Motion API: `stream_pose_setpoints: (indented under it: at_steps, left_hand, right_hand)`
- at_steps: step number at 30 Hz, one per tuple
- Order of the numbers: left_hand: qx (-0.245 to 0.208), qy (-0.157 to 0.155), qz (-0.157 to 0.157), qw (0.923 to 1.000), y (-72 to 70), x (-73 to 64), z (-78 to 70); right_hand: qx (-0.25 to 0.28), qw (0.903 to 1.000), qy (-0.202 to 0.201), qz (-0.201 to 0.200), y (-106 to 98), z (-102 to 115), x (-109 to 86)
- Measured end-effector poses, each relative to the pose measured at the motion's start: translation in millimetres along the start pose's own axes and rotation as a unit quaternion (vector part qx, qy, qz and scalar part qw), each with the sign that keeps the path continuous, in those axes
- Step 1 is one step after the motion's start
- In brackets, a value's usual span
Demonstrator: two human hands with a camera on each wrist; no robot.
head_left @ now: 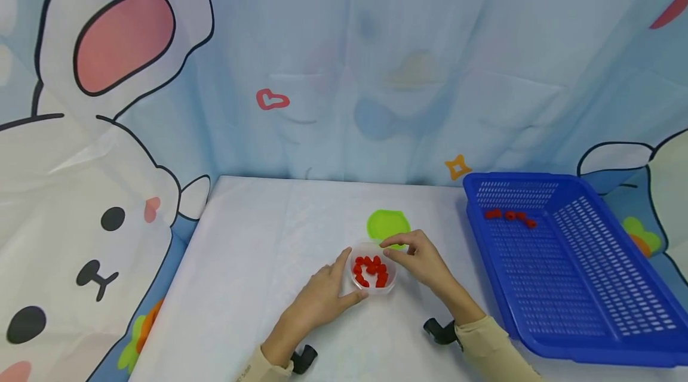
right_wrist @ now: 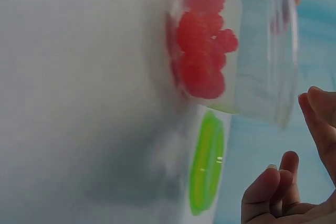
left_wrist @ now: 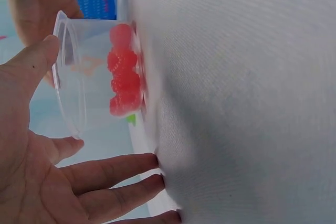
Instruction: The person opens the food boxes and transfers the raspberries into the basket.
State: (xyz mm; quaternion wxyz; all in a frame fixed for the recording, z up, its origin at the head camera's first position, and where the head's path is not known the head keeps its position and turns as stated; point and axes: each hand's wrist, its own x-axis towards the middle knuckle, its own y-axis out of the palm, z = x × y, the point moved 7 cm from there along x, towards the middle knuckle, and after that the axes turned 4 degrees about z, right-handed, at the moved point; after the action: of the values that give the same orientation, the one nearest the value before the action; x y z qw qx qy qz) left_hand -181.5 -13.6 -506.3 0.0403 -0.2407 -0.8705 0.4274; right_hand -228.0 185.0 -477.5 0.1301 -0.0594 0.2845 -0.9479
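Observation:
A clear plastic cup (head_left: 372, 290) stands upright on the white cloth with several small red bumpy pieces (left_wrist: 125, 72) at its bottom. My left hand (head_left: 321, 295) holds the cup from the left, thumb and index finger at opposite points of its rim. Its other fingers spread down to the cloth in the left wrist view. At the cup's right rim is my right hand (head_left: 421, 259), fingers loosely bent and nothing visible between them. Just behind the cup lies a lime-green lid (head_left: 386, 224), also seen edge-on in the right wrist view (right_wrist: 207, 163).
A blue plastic basket (head_left: 570, 268) stands on the right, with a few red pieces (head_left: 510, 215) near its far left corner. White cloth (head_left: 258, 239) covers the table. A printed blue curtain (head_left: 333, 71) hangs along the back edge.

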Motion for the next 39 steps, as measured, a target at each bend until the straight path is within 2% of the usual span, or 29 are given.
stream_pose_setpoints:
  at_steps: [2,5,7,10,17,24,34,39]
  left_hand:
    - [0.001,0.000,0.001,1.0000,0.4,-0.5,0.3]
    - [0.002,0.000,0.003,1.0000,0.3,-0.9,0.0]
    - [0.002,-0.001,0.003,1.0000,-0.1,-0.8,0.2]
    - [0.002,-0.004,0.005,1.0000,-0.4,-0.8,0.9]
    - [0.008,-0.002,0.002,1.0000,-0.6,-1.0,3.3]
    - [0.015,0.010,-0.005,0.9998,-1.4,-0.1,1.0]
    - [0.013,0.008,-0.003,0.9999,-1.7,-0.1,0.1]
    - [0.016,0.009,-0.007,0.9998,-2.3,-0.3,0.6]
  right_hand:
    - [0.015,0.9999,0.007,0.002,4,-6,-0.8]
    - [0.016,0.9998,-0.011,0.007,10,-10,0.2]
    - [0.009,0.9994,-0.031,0.014,14,-9,1.6]
    - [-0.016,0.9989,-0.035,0.026,21,-9,3.7]
    - [-0.076,0.9963,0.017,0.036,32,-9,7.3]
    - [-0.113,0.9898,0.065,0.058,39,-9,11.7]
    - [-0.197,0.9755,0.060,0.078,44,-2,13.6]
    - [-0.197,0.9750,0.058,0.084,45,-2,15.2]
